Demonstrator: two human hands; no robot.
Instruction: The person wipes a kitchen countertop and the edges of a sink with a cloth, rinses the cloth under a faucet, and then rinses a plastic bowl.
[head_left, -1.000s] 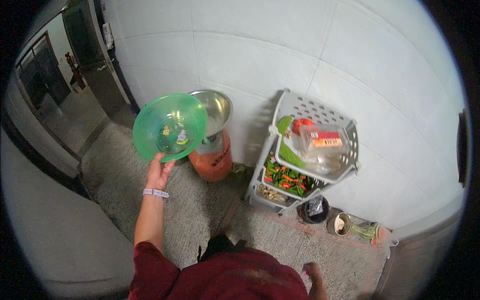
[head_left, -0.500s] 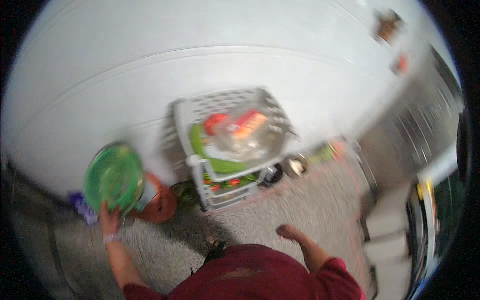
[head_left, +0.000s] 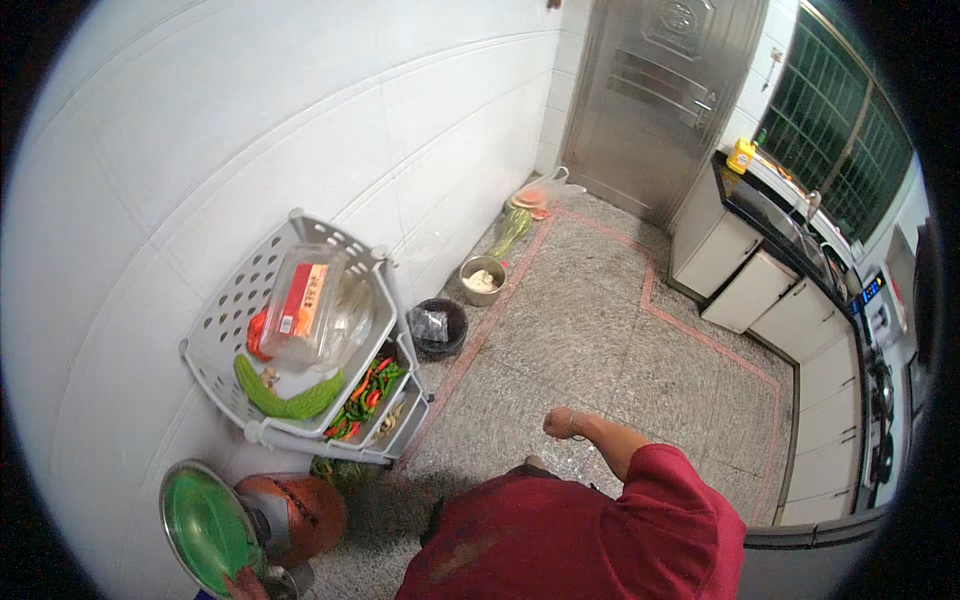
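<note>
At the lower left, my left hand (head_left: 243, 583) is at the rim of a round green basin (head_left: 205, 525) with a metal-coloured edge. Its fingers bend over the rim onto the green inside, and the picture's edge cuts off the rest of the hand. The basin sits beside an orange-red bucket (head_left: 312, 515). My right hand (head_left: 560, 422) hangs over the floor in front of me, fingers curled in, nothing showing in it. A thin band circles that wrist.
A grey tiered rack (head_left: 225, 325) by the wall holds a clear plastic box (head_left: 305, 300), a bitter melon (head_left: 290, 395) and peppers (head_left: 365, 400). Beyond stand a black bin (head_left: 455, 345), a metal pot (head_left: 482, 298) and a long green gourd (head_left: 512, 232). White cabinets (head_left: 715, 240) line the right.
My view has swung right and steadied, bringing the door, window and counter into sight. The rack, basin and left hand now appear further left and lower. My left hand stays at the basin's rim.
</note>
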